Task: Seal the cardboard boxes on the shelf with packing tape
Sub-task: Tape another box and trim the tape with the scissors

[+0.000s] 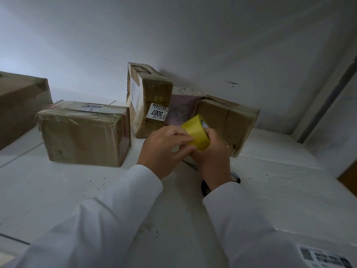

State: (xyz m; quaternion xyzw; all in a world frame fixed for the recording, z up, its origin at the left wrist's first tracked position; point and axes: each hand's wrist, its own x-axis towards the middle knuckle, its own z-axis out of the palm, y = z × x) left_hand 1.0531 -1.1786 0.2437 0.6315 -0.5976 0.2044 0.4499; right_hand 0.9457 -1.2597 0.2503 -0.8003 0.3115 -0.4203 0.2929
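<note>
From the head camera, both hands meet over a white shelf [58, 190], working a roll of yellow packing tape [197, 133] held just in front of the boxes. The right hand [211, 151] grips the roll from below and the side, its fingers [213, 135] curled round the far rim. The left hand [164, 149] comes in from the other side, its fingers [183, 137] bent and pinching at the roll's outer face near the thumb; whether they hold a loose tape end cannot be told. Both arms wear white sleeves [123, 209]. Behind the hands, a small cardboard box [228, 120] sits at the right with its flaps meeting along a centre seam, touching a pinkish package [181, 105] beside it. A tall box [148, 101] stands upright on end, bearing a white label that reads 5007. Left of it lies a wider box [85, 132] wrapped in clear tape, and a large carton [19, 105] is at the far left edge. A dark round object [204, 187] lies partly hidden under the right wrist.
</note>
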